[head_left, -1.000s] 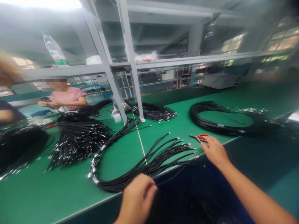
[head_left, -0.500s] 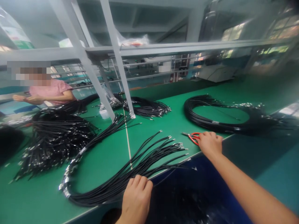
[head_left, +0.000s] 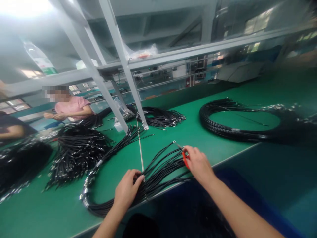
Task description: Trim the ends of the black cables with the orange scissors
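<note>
A bundle of black cables (head_left: 158, 172) with metal tips lies fanned out on the green table (head_left: 203, 142) near its front edge. My left hand (head_left: 127, 191) is closed round the middle of this bundle. My right hand (head_left: 198, 163) grips small red-handled cutters (head_left: 184, 158), whose metal tip points at the cable ends on the right side of the bundle.
A large black cable coil (head_left: 237, 122) lies at the right. More cable heaps (head_left: 76, 152) fill the left and back. Grey frame posts (head_left: 126, 72) stand on the table. A person in a pink shirt (head_left: 71, 109) sits across at the left.
My right hand picked the red cutters up off the table and carried them left to the cable ends. My left hand slid forward and closed on the bundle.
</note>
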{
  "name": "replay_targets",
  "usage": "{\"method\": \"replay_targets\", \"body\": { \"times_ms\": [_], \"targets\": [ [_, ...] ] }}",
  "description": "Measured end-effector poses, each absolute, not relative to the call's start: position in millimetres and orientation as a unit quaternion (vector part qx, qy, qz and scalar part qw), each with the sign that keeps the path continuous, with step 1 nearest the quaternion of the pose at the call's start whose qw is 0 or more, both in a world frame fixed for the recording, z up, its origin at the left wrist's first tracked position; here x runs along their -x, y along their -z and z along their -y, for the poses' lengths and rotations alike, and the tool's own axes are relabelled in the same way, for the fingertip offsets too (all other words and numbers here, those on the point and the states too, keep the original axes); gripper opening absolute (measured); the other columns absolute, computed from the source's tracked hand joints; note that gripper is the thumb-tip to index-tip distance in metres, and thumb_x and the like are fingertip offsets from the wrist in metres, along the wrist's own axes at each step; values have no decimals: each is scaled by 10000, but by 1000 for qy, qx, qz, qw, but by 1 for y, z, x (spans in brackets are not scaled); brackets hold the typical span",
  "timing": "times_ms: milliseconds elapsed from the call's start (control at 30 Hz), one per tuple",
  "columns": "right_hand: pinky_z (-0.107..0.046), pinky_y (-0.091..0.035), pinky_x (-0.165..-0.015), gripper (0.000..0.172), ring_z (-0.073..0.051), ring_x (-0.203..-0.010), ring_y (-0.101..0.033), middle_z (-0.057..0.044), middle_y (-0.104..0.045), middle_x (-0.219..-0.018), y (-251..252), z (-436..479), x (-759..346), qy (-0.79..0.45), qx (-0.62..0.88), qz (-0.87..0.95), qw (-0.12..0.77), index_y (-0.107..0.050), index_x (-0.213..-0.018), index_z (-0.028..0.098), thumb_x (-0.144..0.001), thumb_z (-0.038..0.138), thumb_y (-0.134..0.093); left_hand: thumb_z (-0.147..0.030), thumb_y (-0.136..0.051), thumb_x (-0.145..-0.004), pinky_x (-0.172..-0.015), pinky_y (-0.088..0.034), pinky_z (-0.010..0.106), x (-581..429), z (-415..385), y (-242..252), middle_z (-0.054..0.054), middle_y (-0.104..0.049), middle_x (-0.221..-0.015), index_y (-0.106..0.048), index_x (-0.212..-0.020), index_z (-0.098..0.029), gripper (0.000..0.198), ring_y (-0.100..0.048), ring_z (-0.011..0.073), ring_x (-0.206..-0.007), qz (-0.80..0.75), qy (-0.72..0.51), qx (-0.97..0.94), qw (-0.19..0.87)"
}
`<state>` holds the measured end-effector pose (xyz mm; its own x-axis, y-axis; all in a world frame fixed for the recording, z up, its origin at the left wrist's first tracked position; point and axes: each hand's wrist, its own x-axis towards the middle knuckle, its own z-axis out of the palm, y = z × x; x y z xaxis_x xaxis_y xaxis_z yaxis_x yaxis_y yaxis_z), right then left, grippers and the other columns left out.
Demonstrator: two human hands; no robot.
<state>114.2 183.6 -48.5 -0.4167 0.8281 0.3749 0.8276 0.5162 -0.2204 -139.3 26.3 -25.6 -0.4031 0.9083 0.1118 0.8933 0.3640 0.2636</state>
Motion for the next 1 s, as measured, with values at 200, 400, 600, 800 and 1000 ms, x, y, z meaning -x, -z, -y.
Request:
{"method": "replay_targets", "body": {
  "times_ms": [200,400,600,800,1000],
  "targets": [
    [-386,-507,-747,202,-189,-861,-604,-54,-612,-1029,58,-167,-90,-19,465,863,198,-581,-1038,175,-886,298,-531,-272,-453,-854,-633,-410,234,133,-28,29,-34,-579,-756,-608,-880,-267,157,-572,141,-693,-809,-142,-568,42],
    [-392,-504,-753,196,-193,-867,-604,-52,-615,-1021,62,-170,-105,-26,461,866,192,-585,-1030,171,-882,291,-539,-233,-460,-862,-665,-411,242,125,-33,31,-15,-599,-806,-594,-877,-252,136,-581,155,-749,-810,-146,-566,39],
    [-387,-474,-753,165,-209,-854,-590,-45,-625,-917,55,-166,-115,-51,482,840,243,-587,-1019,178,-865,206,-534,-252,-479,-863,-614,-376,244,112,-47,35,-7,-609,-869,-565,-866,-258,86,-581,164,-773,-815,-124,-565,27],
    [-325,-460,-782,325,-230,-914,-590,-70,-652,-996,42,-143,-123,-137,479,798,338,-538,-1134,237,-843,147,-425,-289,-441,-886,-563,-334,240,120,-38,29,-17,-592,-908,-557,-906,-292,117,-578,160,-779,-810,-85,-580,25],
    [-289,-477,-739,292,-211,-836,-641,-48,-678,-947,45,-118,-171,-217,543,720,373,-551,-1093,251,-813,238,-472,-304,-418,-902,-591,-353,241,130,-25,30,-20,-593,-944,-550,-930,-290,135,-583,158,-807,-802,-70,-593,19]
  ]
}}
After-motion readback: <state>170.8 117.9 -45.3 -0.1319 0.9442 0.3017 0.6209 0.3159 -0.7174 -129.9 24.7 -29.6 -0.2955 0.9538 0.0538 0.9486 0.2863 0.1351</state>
